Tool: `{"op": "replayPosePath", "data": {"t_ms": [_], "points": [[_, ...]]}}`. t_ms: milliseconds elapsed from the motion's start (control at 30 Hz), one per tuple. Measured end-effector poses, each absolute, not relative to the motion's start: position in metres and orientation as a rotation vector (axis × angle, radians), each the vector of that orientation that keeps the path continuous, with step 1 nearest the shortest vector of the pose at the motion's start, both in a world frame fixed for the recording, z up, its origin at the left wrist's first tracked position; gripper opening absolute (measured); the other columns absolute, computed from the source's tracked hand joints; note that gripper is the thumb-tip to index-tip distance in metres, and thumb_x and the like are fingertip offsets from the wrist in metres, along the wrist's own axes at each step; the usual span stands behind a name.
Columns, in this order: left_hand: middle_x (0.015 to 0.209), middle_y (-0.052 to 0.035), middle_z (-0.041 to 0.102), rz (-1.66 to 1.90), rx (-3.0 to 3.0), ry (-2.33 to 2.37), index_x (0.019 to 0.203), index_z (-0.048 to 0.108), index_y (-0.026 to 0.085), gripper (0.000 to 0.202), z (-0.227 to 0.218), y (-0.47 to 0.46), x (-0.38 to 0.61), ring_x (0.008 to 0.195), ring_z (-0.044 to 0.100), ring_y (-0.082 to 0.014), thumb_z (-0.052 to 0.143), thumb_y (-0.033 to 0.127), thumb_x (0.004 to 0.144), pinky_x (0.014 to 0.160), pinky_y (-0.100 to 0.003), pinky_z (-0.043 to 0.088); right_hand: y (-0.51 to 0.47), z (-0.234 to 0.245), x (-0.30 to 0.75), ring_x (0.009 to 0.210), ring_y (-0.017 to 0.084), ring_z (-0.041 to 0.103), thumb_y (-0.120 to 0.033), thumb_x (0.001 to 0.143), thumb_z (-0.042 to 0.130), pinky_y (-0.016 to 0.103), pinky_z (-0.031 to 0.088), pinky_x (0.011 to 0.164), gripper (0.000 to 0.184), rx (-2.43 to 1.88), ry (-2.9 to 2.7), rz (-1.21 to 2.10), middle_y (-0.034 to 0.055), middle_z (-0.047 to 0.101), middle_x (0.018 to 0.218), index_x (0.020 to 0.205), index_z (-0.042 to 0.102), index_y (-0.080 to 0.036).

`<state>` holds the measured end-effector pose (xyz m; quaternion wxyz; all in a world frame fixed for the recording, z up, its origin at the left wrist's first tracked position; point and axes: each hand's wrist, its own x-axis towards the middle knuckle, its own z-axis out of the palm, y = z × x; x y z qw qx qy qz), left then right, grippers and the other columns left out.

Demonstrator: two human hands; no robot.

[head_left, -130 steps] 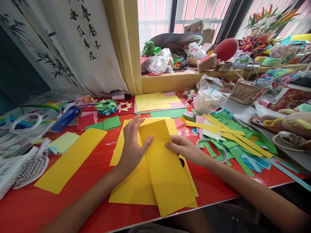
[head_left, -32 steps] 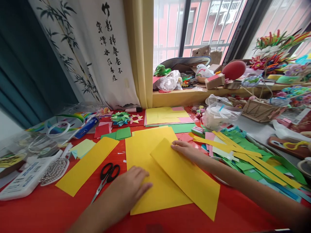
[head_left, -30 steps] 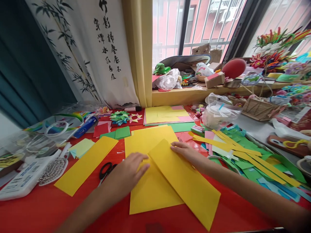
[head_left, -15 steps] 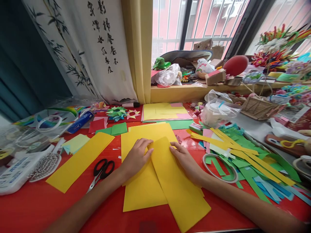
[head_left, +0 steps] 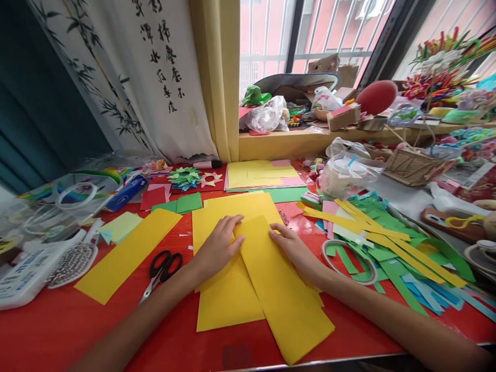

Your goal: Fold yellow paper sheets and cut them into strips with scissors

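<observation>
A long yellow paper strip [head_left: 281,292] lies slanted on top of a larger yellow sheet [head_left: 225,305] on the red table [head_left: 70,330]. My left hand [head_left: 217,248] rests flat on the sheets at the strip's upper left corner, fingers stretched out. My right hand [head_left: 294,248] lies flat on the strip's upper right edge, fingers extended. Black-handled scissors [head_left: 163,268] lie just left of my left forearm. A second yellow strip [head_left: 127,253] lies further left.
Cut green, yellow and blue paper strips [head_left: 387,243] and a tape ring [head_left: 349,256] crowd the right. Green squares [head_left: 178,203], paper stars [head_left: 186,178] and a stack of sheets [head_left: 263,175] sit behind. A hairbrush [head_left: 72,263] and plastic packaging [head_left: 73,191] are at left.
The scissors, first hidden under the paper, now lie bare on the table. My left hand moved up from the near edge to the strip's top corner; the strip swung more upright.
</observation>
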<state>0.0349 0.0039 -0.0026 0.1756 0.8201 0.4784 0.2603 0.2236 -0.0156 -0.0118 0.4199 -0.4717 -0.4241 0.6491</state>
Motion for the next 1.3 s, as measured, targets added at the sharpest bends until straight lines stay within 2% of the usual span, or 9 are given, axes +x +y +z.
{"op": "replayPosePath", "data": {"t_ms": [233, 433, 700, 833, 1000, 1167, 1300], "points": [[0.116, -0.0071, 0.049, 0.746, 2.357, 1.300, 0.115, 0.044, 0.019, 0.031, -0.001, 0.003, 0.035, 0.108, 0.045, -0.0184, 0.039, 0.019, 0.084, 0.094, -0.038, 0.037, -0.016, -0.011, 0.222, 0.074, 0.018, 0.061, -0.034, 0.078, 0.050, 0.033, 0.049, 0.067, 0.022, -1.162, -1.035, 1.635, 0.0006, 0.063, 0.091, 0.099, 0.051, -0.028], [0.125, -0.0067, 0.047, 0.671, 2.276, 1.342, 0.121, 0.040, 0.020, 0.036, 0.001, 0.000, 0.036, 0.109, 0.048, -0.0195, 0.039, 0.023, 0.085, 0.094, -0.038, 0.039, -0.013, -0.021, 0.224, 0.085, 0.019, 0.059, -0.037, 0.080, 0.048, 0.033, 0.047, 0.073, 0.027, -1.130, -1.111, 1.516, 0.0015, 0.060, 0.103, 0.106, 0.050, -0.027], [0.130, -0.0044, 0.044, 0.582, 2.420, 1.269, 0.123, 0.039, 0.019, 0.036, -0.003, -0.006, 0.036, 0.120, 0.037, -0.0140, 0.034, 0.022, 0.087, 0.103, -0.033, 0.031, -0.009, -0.030, 0.225, 0.089, 0.020, 0.058, -0.039, 0.081, 0.047, 0.034, 0.047, 0.076, 0.032, -1.164, -1.106, 1.467, 0.0024, 0.058, 0.106, 0.111, 0.048, -0.027], [0.134, -0.0062, 0.037, 0.566, 2.539, 1.257, 0.126, 0.035, 0.017, 0.038, -0.010, -0.005, 0.036, 0.125, 0.029, -0.0147, 0.032, 0.021, 0.088, 0.105, -0.035, 0.027, -0.011, -0.024, 0.224, 0.087, 0.019, 0.059, -0.037, 0.081, 0.048, 0.032, 0.047, 0.075, 0.033, -1.127, -1.077, 1.514, 0.0018, 0.059, 0.106, 0.113, 0.047, -0.028], [0.129, -0.0070, 0.040, 0.641, 2.585, 1.261, 0.124, 0.036, 0.020, 0.037, -0.015, -0.004, 0.035, 0.123, 0.031, -0.0176, 0.036, 0.022, 0.087, 0.104, -0.039, 0.028, -0.013, -0.020, 0.223, 0.087, 0.019, 0.060, -0.036, 0.080, 0.049, 0.032, 0.048, 0.075, 0.034, -1.134, -1.120, 1.536, 0.0031, 0.060, 0.107, 0.113, 0.049, -0.025], [0.124, -0.0062, 0.042, 0.787, 2.483, 1.322, 0.123, 0.034, 0.022, 0.038, -0.012, -0.005, 0.034, 0.119, 0.035, -0.0178, 0.040, 0.025, 0.086, 0.101, -0.038, 0.030, -0.016, -0.020, 0.222, 0.098, 0.021, 0.055, -0.034, 0.085, 0.042, 0.034, 0.045, 0.081, 0.033, -1.139, -1.544, 1.289, 0.0056, 0.058, 0.111, 0.112, 0.053, -0.020], [0.120, -0.0050, 0.045, 0.879, 2.403, 1.298, 0.121, 0.037, 0.024, 0.034, -0.007, -0.008, 0.035, 0.116, 0.038, -0.0170, 0.039, 0.026, 0.087, 0.098, -0.036, 0.032, -0.023, -0.017, 0.218, 0.091, 0.020, 0.057, -0.029, 0.088, 0.036, 0.034, 0.044, 0.080, 0.034, -1.155, -1.874, 0.957, 0.0056, 0.064, 0.093, 0.116, 0.051, -0.018]]}}
